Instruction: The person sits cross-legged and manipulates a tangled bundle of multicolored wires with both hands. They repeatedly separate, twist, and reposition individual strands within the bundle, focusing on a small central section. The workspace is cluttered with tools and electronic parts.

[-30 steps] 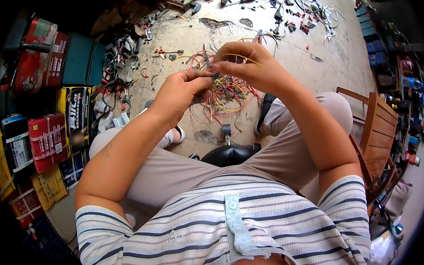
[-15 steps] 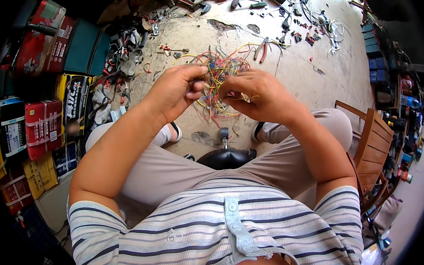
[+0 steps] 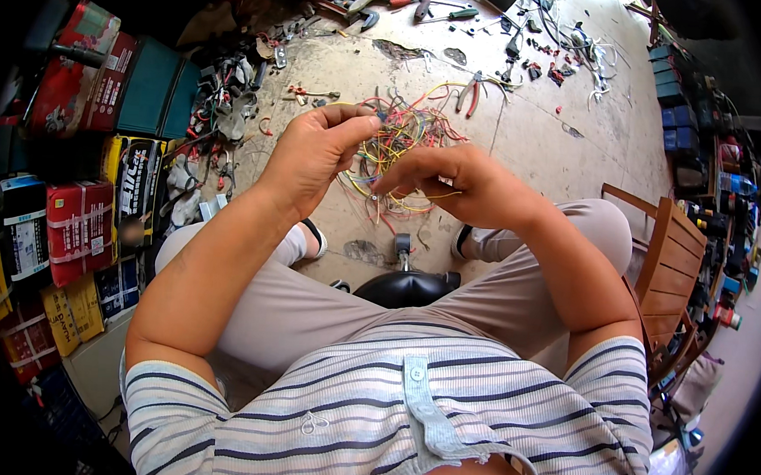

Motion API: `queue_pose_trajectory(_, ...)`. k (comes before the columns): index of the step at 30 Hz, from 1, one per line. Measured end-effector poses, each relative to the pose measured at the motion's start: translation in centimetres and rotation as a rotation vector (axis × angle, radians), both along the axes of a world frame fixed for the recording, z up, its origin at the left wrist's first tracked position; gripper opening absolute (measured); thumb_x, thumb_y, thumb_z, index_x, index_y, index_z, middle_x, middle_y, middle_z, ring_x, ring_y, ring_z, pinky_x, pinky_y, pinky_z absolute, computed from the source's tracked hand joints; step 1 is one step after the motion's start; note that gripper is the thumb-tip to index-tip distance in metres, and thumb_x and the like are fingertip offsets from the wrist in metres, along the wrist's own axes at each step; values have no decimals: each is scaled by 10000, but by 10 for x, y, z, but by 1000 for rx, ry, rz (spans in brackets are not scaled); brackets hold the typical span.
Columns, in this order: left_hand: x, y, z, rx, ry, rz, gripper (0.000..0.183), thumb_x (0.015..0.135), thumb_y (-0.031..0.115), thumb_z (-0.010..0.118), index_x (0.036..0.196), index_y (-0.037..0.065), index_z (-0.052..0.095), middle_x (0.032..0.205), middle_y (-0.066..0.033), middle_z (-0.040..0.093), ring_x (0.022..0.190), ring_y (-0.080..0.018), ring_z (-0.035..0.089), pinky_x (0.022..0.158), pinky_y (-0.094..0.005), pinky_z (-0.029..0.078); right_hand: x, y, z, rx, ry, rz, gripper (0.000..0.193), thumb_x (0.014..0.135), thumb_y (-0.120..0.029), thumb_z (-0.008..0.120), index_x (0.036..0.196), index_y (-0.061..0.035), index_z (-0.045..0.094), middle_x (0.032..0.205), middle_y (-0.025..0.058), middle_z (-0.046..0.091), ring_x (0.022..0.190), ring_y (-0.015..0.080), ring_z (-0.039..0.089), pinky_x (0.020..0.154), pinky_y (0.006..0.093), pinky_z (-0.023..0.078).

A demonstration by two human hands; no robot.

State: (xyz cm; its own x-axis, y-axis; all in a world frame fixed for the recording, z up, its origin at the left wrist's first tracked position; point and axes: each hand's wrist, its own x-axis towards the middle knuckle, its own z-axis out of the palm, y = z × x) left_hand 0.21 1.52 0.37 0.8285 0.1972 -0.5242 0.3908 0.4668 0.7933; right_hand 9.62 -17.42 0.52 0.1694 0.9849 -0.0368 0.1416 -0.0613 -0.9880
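Observation:
A tangled heap of thin red, yellow, blue and dark wires (image 3: 422, 128) lies on the floor in front of me. Over its near left side, my left hand (image 3: 320, 153) is closed, thumb and index finger pinched together; whatever is between the tips is too small to make out. My right hand (image 3: 478, 184) hovers over the near right side, its index finger reaching left and the others curled. A thin yellow wire (image 3: 445, 194) shows at the curled fingers of that hand. Part of the heap is hidden behind both hands.
Red-handled pliers (image 3: 469, 96) lie beyond the heap, with screwdrivers (image 3: 451, 16) and cable scraps (image 3: 592, 55) farther off. Boxes (image 3: 77, 226) are stacked at the left. A wooden chair (image 3: 670, 257) stands at the right, and a black stool seat (image 3: 405, 288) is between my legs.
My right hand has shifted slightly toward me and to the right, its index finger now straighter. The left hand's fingers have drawn together into a tighter pinch.

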Motion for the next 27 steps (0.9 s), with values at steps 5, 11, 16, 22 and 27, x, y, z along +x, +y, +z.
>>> queue_pose_trajectory(5,0,2,3,-14,-51,36,128,827,81,649,935,26,608,635,77,463,492,-7,343,440,-174,252,-1,0,6,-31,164,97,328,827,51,518,1141,-27,576,1078,64,642,1030,143,585,906,292,450)
queue_pose_trajectory(11,-1,1,2,184,-51,18,173,829,105,663,971,15,620,673,59,500,546,-18,401,488,-159,307,0,1,-4,-135,376,28,275,842,-4,599,1116,-17,574,1045,75,654,935,112,601,735,240,475)
queue_pose_trajectory(16,-2,2,0,245,-64,-1,197,832,104,658,995,2,619,697,48,523,577,-24,424,512,-161,334,4,-1,-2,-262,558,-50,156,847,-58,632,989,-9,590,904,50,673,759,69,582,632,212,458)
queue_pose_trajectory(22,1,3,-2,270,-29,20,204,837,107,650,1002,-7,612,709,33,538,591,-32,439,519,-166,353,7,-3,13,-322,469,113,123,852,-70,622,950,3,606,881,63,682,718,81,583,649,215,461)
queue_pose_trajectory(27,-1,5,-9,151,61,-65,198,847,97,636,1016,-1,602,738,18,562,607,-41,482,540,-162,400,18,-8,20,-138,630,-145,159,831,-121,659,934,-10,610,868,67,661,665,62,550,595,188,426)
